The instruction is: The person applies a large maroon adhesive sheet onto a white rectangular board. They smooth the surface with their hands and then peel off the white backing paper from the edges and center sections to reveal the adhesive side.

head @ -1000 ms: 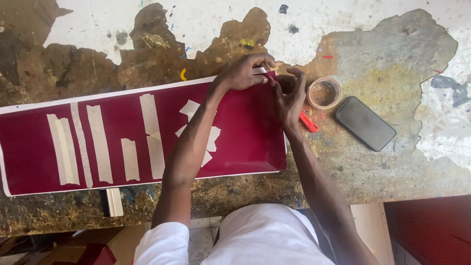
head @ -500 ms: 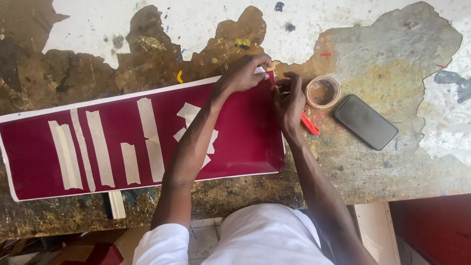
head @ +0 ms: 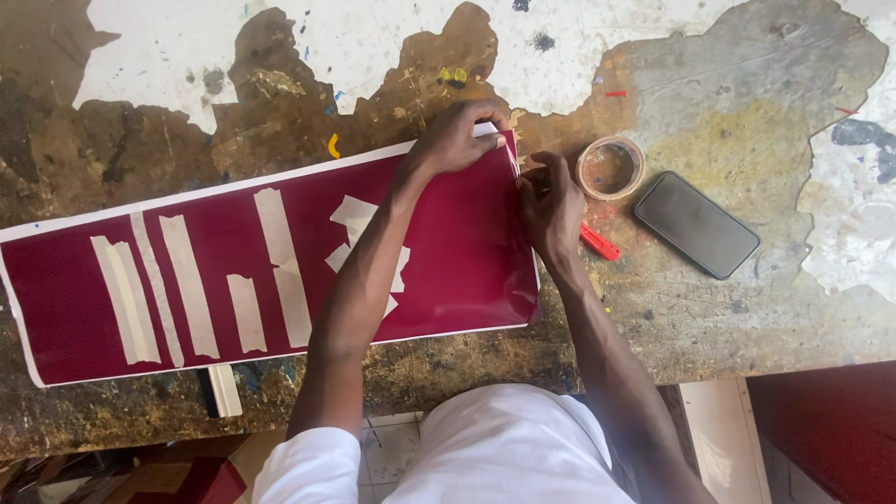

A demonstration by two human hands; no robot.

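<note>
**Both hands worked at the far right corner of a dark red sheet**

A long dark red sheet (head: 448, 271) with a thin white border lay flat across a worn, paint-stained workbench (head: 747, 308), running from the left edge of the view to just past the middle. On its left half sat several pale tape strips (head: 191, 285), most of them upright and side by side, with a cluster of shorter, crossed pieces (head: 359, 224) nearer the centre. A small white block (head: 222, 390) stuck out from under the sheet's near edge.

The left hand (head: 457, 140) lay on the sheet's far right corner, fingers curled and pressing down, the fingertips pinching the white edge there. Just beside it, the right hand (head: 553, 201) was at the same right edge, its fingers bent and closed together against the border; whether they gripped a loose piece of tape or only the edge could not be told.

To the right of the hands, a roll of clear tape (head: 610, 167) lay flat on the bench, close to the right hand's knuckles. A red tool (head: 599, 243), partly hidden under that hand, lay just off the sheet. Further right, a dark phone (head: 696, 224) rested face up and slanted, apart from the roll.
</note>
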